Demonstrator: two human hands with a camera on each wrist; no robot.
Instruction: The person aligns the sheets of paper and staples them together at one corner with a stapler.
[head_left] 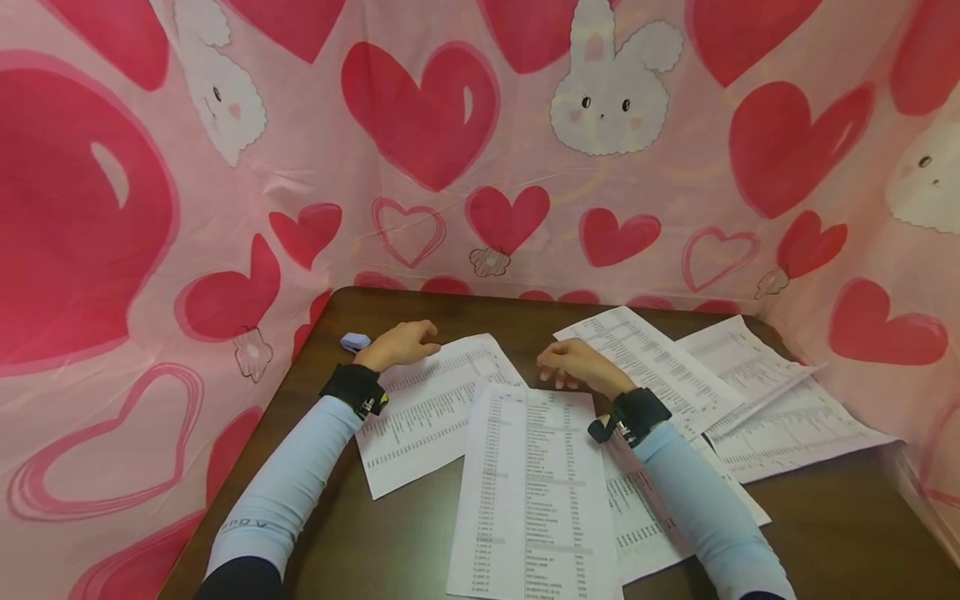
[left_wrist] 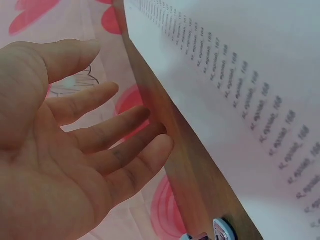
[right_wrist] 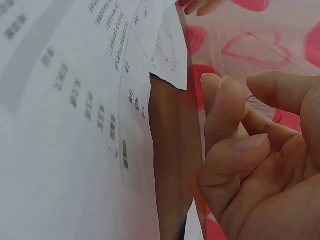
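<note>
My left hand [head_left: 401, 343] hovers above the far part of a printed sheet [head_left: 427, 417] at the left, its fingers loosely spread and nothing in them. In the left wrist view the palm of that hand [left_wrist: 75, 145] faces the camera. My right hand [head_left: 581, 365] hangs over the top edge of the middle printed sheet [head_left: 532, 500], its fingers loosely bent and holding nothing. The right wrist view shows these bent fingers [right_wrist: 225, 160] apart from the paper. A small lavender object [head_left: 355, 342] lies just beyond the left wrist; its kind is unclear.
More printed sheets overlap at the right: one [head_left: 645, 367] behind my right hand, another [head_left: 802, 425] reaching the table's right side. A further sheet [head_left: 652, 517] lies partly under my right forearm. The brown table [head_left: 360, 533] is walled by a pink heart-patterned cloth [head_left: 525, 167].
</note>
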